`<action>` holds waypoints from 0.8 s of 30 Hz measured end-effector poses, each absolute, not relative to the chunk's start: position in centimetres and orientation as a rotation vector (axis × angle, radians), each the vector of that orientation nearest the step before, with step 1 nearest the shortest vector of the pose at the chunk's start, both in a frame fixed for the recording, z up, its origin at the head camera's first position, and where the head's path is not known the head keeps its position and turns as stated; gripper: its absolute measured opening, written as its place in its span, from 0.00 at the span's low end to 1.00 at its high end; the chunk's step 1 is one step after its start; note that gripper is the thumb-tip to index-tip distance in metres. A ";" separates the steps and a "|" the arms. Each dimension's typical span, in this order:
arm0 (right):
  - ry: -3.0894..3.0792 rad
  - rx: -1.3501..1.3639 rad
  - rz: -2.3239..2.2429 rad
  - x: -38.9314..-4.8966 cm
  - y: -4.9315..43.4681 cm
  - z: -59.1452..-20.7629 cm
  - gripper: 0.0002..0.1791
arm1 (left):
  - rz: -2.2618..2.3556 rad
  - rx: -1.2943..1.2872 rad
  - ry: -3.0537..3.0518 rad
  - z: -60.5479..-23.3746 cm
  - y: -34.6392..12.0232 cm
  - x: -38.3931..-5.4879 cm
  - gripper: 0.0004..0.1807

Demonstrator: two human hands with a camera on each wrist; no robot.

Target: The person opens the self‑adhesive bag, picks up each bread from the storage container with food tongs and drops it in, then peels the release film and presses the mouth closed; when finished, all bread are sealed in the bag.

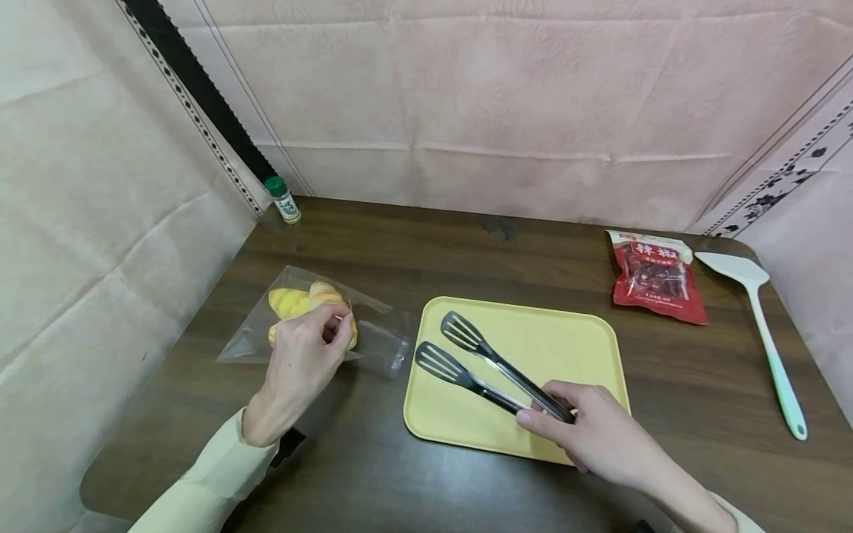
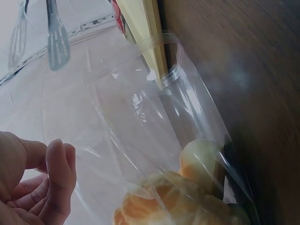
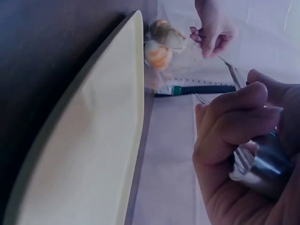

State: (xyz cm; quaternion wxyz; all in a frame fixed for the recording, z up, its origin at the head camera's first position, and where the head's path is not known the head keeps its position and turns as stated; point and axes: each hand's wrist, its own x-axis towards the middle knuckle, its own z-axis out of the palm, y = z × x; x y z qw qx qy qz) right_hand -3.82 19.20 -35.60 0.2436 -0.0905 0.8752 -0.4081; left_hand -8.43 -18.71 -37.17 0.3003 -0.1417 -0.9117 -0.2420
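My left hand (image 1: 303,363) pinches the upper film of a clear plastic bag (image 1: 249,346), thumb and forefinger together. Inside the bag lie a yellow bread roll (image 1: 288,302) and golden-brown bread (image 1: 324,293), partly hidden behind the hand; the left wrist view has the browned bread (image 2: 168,201) close up under the film. The bag's mouth faces right. Tongs (image 1: 526,383) with black handles and slotted heads are gripped in my right hand (image 1: 600,433), their arms spread. They hang over a pale yellow tray (image 1: 576,348), heads pointing left to the bag.
A red food packet (image 1: 660,277) lies back right, beside a spatula with a white blade and mint handle (image 1: 773,348). In the far left corner stands a small green-capped seasoning bottle (image 1: 283,200). Cloth-covered walls border the wooden table (image 1: 373,459).
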 end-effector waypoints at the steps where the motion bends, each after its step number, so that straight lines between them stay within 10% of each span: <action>1: 2.403 -0.221 -1.116 -3.4 19.6 -35.7 0.21 | -0.643 -0.376 -2.418 -37.2 -18.7 -8.4 0.04; 9: 2.456 0.010 -1.068 -0.7 22.9 -36.4 0.18 | -0.619 -0.398 -2.410 -37.4 -18.7 -8.5 0.04; 24: 2.563 0.366 -0.772 0.9 27.9 -38.5 0.43 | -0.657 -0.392 -2.495 -37.7 -18.6 -8.3 0.04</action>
